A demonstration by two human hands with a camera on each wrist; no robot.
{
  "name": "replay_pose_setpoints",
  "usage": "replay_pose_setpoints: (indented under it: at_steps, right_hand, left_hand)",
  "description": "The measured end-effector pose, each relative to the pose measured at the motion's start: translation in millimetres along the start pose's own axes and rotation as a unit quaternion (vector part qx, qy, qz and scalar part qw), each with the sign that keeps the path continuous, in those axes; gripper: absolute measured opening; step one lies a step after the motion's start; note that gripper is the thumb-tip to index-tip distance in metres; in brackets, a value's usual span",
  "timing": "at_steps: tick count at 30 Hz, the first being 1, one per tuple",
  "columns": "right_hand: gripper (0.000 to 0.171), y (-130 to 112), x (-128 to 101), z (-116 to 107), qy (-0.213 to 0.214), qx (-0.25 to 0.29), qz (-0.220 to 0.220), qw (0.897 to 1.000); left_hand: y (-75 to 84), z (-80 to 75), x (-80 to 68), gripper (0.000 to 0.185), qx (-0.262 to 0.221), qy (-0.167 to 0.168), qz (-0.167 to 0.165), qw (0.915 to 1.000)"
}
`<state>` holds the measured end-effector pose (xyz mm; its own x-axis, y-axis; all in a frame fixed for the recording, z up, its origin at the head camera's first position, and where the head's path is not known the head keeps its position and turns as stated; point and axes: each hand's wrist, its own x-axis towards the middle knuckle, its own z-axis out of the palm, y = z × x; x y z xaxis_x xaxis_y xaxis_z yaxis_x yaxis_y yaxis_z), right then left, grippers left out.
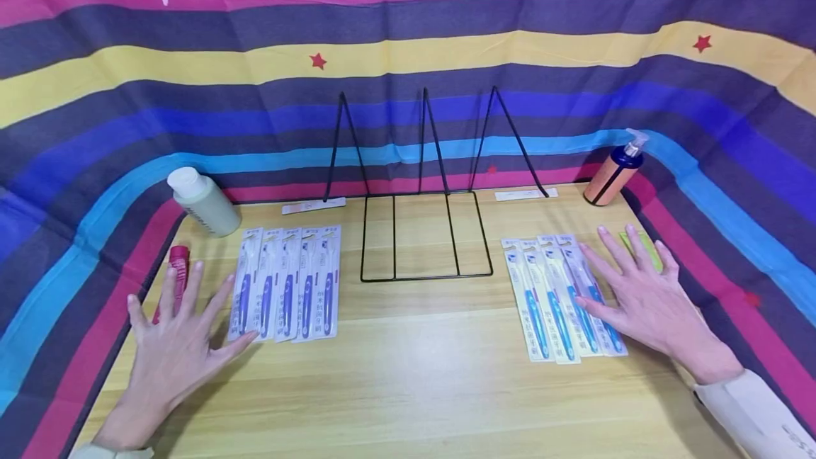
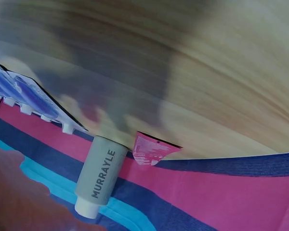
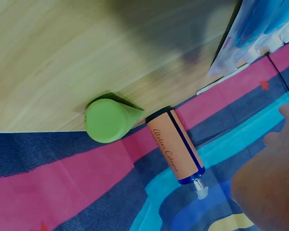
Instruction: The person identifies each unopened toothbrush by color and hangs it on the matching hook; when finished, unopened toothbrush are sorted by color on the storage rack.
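Observation:
My left hand (image 1: 172,349) hovers with fingers spread at the left of the table, its thumb close to a row of several packaged toothbrushes (image 1: 287,289) with purple handles. Its fingers overlap a pink tube (image 1: 180,271) in the head view. On the other side my right hand (image 1: 644,296), fingers also spread, is nearest to several packaged toothbrushes (image 1: 554,303) with blue handles, its thumb over the rightmost pack. Behind its fingers a green tube (image 1: 647,250) is partly hidden; the right wrist view shows its round green end (image 3: 106,120). Both hands hold nothing.
A black wire rack (image 1: 395,280) stands at the back middle, with a thin white packet (image 1: 312,206) and another thin packet (image 1: 525,194) beside it. A grey-green bottle (image 1: 207,204) is back left, an orange pump bottle (image 1: 612,176) back right. Striped cloth (image 1: 446,20) surrounds the table.

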<state>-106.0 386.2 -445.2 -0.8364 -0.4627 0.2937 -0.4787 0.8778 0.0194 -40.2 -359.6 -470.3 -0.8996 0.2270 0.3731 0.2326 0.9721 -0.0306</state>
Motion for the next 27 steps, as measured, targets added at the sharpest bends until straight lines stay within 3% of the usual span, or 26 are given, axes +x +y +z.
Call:
replay_pose_setpoints:
  at_steps: [7, 11, 21, 24, 27]
  right_hand:
    - [0.1, -3, -2, 1, -0.004, 0.018, 0.012, 1.0]
    - [0.098, -3, -2, 3, -0.001, 0.035, 0.022, 0.999]
    - [0.09, 1, -6, 6, -0.024, 0.108, 0.064, 0.992]
    - [0.093, 3, -6, 6, -0.044, 0.147, 0.096, 0.983]
    - [0.094, 2, -5, 7, -0.059, 0.197, 0.142, 0.968]
  left_hand:
    - [4.3, -1.4, 7.2, 0.118, -0.006, -0.022, -0.018, 0.9996]
    - [16.4, -3.3, 18.6, 0.116, -0.035, -0.049, -0.037, 0.9975]
    - [82.5, 2.8, 73.1, 0.107, -0.156, -0.118, -0.032, 0.9802]
    - [101.3, 7.1, 92.2, 0.107, -0.175, -0.143, -0.021, 0.9739]
    - [115.7, 13.2, 111.6, 0.106, -0.197, -0.162, -0.006, 0.967]
